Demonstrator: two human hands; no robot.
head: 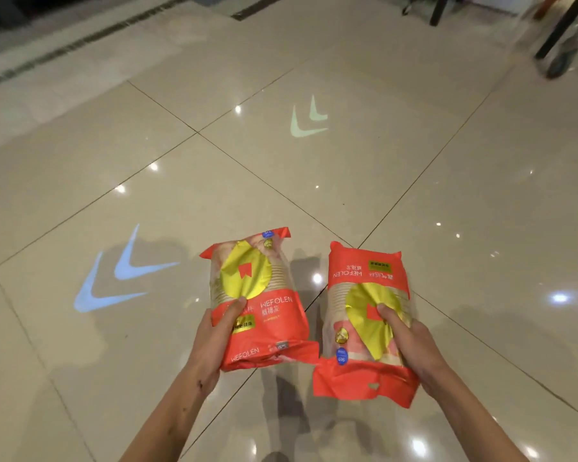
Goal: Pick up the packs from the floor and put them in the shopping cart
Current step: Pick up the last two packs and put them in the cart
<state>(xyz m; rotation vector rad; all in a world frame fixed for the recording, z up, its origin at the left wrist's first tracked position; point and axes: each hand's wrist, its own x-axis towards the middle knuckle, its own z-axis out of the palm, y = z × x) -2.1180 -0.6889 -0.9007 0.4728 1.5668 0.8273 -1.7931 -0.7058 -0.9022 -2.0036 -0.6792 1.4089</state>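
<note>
I see my left hand (214, 341) low in the frame's centre, thumb and fingers curled round a red WEFOLEN pack (257, 301), held above the tiled floor (414, 195). Just to its right, my right hand (411, 345) grips a second red pack (364, 321), printed upside down. The packs lie side by side, nearly touching. A cart wheel (559, 63) blurs at upper right.

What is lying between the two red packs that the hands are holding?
Nothing lies there. In the head view, only bare tiled floor with a light reflection shows in the gap between the left pack and the right pack.
</note>
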